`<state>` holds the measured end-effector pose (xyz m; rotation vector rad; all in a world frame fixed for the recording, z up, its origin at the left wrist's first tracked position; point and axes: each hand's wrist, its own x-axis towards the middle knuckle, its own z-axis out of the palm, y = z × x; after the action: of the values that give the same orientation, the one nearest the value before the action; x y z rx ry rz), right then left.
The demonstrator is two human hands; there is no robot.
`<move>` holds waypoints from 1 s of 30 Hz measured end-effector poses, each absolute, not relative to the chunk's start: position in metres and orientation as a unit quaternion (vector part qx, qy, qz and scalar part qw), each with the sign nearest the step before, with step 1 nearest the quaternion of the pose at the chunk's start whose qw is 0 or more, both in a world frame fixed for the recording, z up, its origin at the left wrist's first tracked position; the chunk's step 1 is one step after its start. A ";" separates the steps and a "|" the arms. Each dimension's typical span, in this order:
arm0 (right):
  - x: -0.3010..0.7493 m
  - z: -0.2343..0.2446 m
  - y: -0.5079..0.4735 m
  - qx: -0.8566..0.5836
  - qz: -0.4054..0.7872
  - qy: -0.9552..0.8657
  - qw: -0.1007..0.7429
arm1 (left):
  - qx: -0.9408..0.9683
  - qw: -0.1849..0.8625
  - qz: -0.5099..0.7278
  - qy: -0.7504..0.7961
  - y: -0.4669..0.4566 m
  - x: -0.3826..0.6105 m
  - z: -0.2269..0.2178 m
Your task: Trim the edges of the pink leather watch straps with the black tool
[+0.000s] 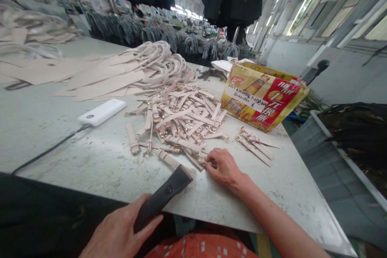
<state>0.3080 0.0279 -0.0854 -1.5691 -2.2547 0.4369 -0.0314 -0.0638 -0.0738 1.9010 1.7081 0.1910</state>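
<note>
In my left hand (121, 225) is a black handheld tool (165, 193), shaped like a hair clipper, with a button on its side and a wide flat head. My right hand (222, 167) has its fingers closed at the near edge of a loose pile of beige buckle straps (184, 119). Its fingertips pinch the buckle end of a strap (195, 160); they partly hide it. The tool's head is close to another strap (166, 158) at the front of the pile.
Several straps (255, 145) lie apart on the right. Behind them stands a yellow and red carton (260, 96). On the left are a white power bank (102, 112) with a black cable and beige bag handles (163, 62). A grey bin (341, 161) stands beyond the table's right edge.
</note>
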 end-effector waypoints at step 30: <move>0.246 -0.038 0.050 -0.496 0.669 -0.507 0.224 | 0.731 0.308 0.112 0.598 -0.082 -0.016 -0.040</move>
<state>0.2456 0.0498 -0.0382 -1.3687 -1.4000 1.8456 -0.0164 -0.0822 -0.0395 1.9335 1.5821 0.2953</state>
